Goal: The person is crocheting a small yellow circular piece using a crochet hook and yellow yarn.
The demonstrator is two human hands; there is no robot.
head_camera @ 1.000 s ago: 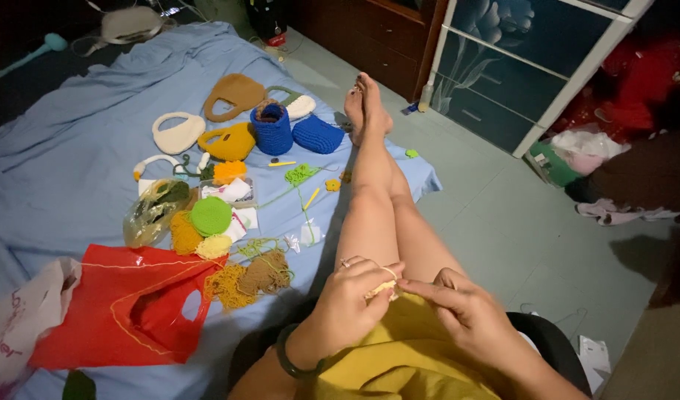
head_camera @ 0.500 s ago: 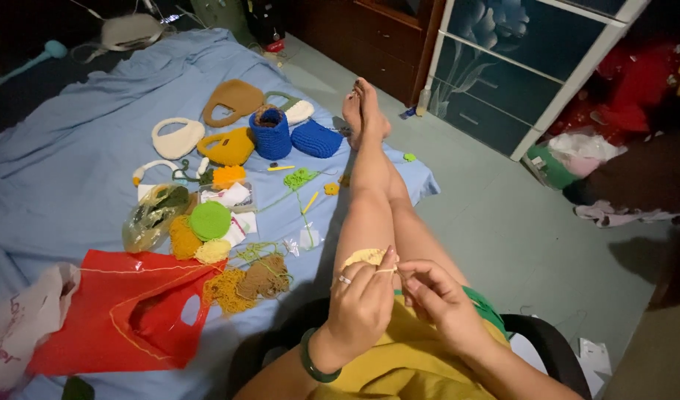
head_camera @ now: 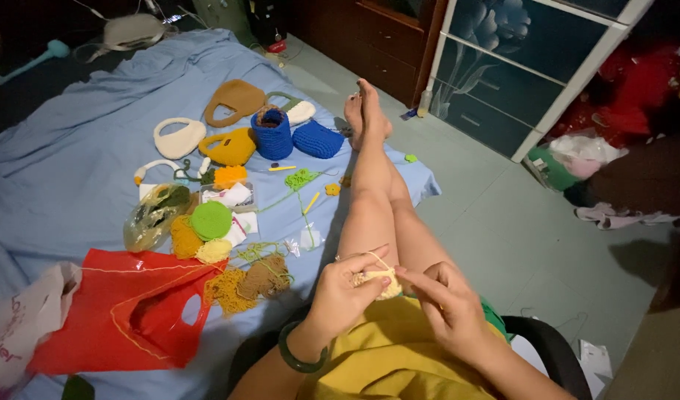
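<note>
We have both hands over our lap: left hand closed around a small pale-yellow crochet piece, a yarn strand looped over its fingers; right hand pinches the piece's right edge, fingers curled tight. Green bangle on our left wrist. Left of our legs, on the blue bedsheet: red plastic bag, loose mustard and brown yarn, a green crochet disc. Further out: mustard mini bag, blue crochet basket, tan bag. Our feet rest at the bed edge.
</note>
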